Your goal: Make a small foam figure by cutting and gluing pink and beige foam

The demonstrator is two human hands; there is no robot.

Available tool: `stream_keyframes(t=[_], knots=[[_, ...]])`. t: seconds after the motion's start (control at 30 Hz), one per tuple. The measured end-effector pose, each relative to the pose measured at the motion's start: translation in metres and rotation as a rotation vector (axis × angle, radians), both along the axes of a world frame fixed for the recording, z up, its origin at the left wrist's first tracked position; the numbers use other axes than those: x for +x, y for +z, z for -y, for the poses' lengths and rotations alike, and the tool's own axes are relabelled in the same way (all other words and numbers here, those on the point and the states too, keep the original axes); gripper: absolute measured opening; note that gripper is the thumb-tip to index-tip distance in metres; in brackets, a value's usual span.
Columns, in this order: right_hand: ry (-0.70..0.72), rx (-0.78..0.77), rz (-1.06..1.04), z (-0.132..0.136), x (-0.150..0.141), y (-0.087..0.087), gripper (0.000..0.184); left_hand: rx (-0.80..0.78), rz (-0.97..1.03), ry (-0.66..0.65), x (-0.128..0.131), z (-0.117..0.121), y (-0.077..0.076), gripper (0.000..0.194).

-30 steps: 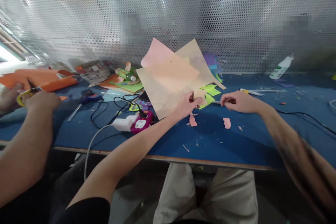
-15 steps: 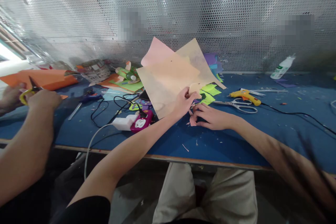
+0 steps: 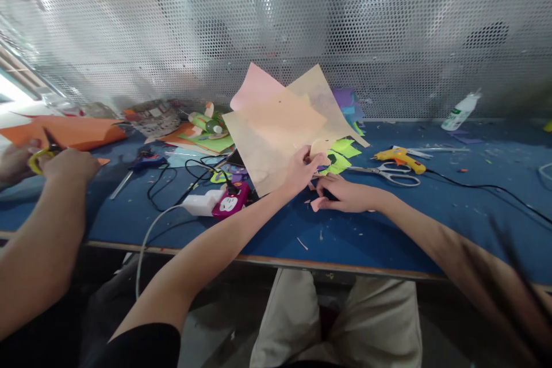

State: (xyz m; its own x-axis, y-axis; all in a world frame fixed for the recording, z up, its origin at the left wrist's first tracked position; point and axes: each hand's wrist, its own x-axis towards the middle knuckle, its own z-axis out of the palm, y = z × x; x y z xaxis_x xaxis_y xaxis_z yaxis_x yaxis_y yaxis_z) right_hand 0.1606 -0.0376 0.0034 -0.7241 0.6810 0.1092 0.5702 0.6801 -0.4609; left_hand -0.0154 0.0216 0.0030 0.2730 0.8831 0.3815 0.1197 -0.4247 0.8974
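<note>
My left hand [image 3: 301, 170] pinches a small cream paper piece [image 3: 319, 148] with a rounded edge, in front of the large sheets. Just right of it, my right hand [image 3: 345, 193] is low over the blue table, its fingers curled and closed on a small pink paper scrap [image 3: 318, 203]. Its fingertips are partly hidden. Behind the hands, a large pale yellow sheet [image 3: 254, 138] overlaps a pink sheet [image 3: 254, 89]. Bright green paper pieces [image 3: 345, 152] lie beyond my right hand, and silver scissors [image 3: 388, 172] rest to their right.
A yellow glue gun [image 3: 401, 158] and a white glue bottle [image 3: 461, 112] are at the right. Left of my forearm sits a purple power block [image 3: 232, 200] with cables. At far left a co-worker's hands hold yellow-handled scissors [image 3: 41, 158] at orange paper [image 3: 81, 133].
My right hand's fingers have curled in a little, and the pink scrap has turned and sits slightly lower. My left hand still holds the cream piece. The view has shifted slightly.
</note>
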Motion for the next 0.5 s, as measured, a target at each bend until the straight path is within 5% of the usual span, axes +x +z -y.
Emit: stream_keyframes(t=[0.17,0.5], knots=[[0.024,-0.121,-0.092,0.007,0.005,0.014,0.024,0.006,0.033,-0.019,0.000,0.001,0.002,0.019],[-0.265,0.365,-0.353,0.002,0.054,0.029,0.024,-0.009,0.029,-0.039,-0.003,-0.003,0.002,0.017]])
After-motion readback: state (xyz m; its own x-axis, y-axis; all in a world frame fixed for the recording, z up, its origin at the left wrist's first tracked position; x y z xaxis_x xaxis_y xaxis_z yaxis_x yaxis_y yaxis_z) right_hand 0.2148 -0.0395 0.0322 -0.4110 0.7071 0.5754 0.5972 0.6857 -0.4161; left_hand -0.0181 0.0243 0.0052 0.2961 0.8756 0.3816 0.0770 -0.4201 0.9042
